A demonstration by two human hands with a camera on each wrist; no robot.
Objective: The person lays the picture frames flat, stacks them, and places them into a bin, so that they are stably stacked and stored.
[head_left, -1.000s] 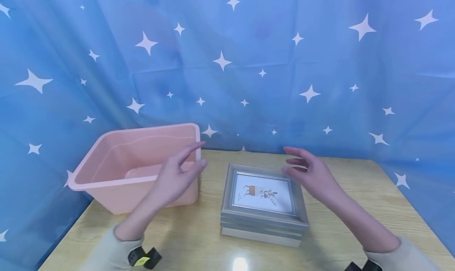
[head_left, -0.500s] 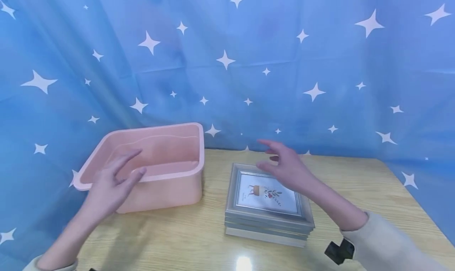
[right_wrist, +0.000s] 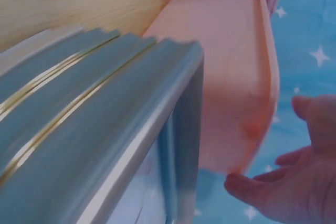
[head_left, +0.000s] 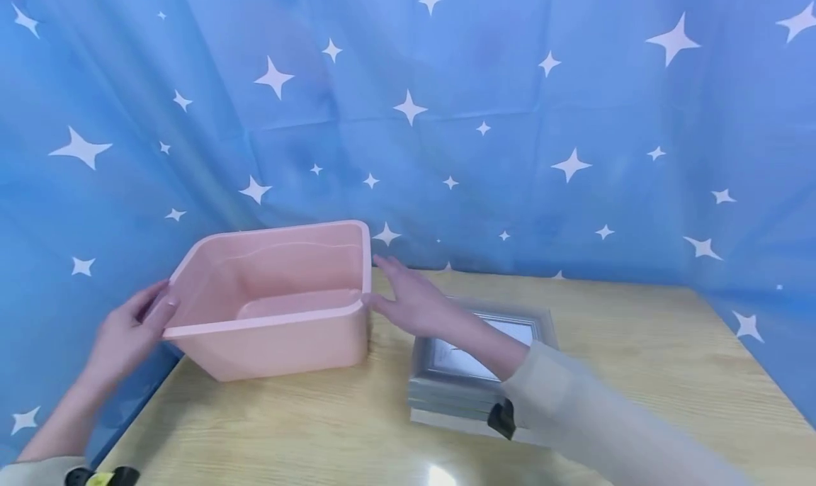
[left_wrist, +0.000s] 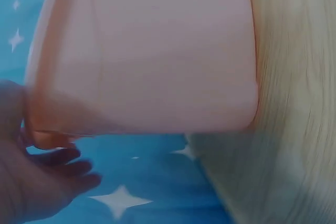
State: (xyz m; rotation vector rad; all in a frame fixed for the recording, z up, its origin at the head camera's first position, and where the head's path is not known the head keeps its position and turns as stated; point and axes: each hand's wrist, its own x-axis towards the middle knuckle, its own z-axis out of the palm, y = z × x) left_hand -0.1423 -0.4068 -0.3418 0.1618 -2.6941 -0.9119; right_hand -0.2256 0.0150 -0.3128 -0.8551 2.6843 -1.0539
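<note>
Your hands have moved to the pink plastic bin [head_left: 274, 309]: left hand [head_left: 127, 330] touches its left rim, right hand [head_left: 411, 302] its right, fingers straight, neither grasping. Judged light, stiff, slippery; hold under both rims.

The table [head_left: 637, 373] has a light wood-grain top and stands against a blue curtain with white stars. A pink plastic tub [head_left: 280, 344] rests on its left rear part, with its left corner reaching past the table edge. A stack of grey picture frames [head_left: 446, 394] lies flat just beside the tub, near the centre.
</note>
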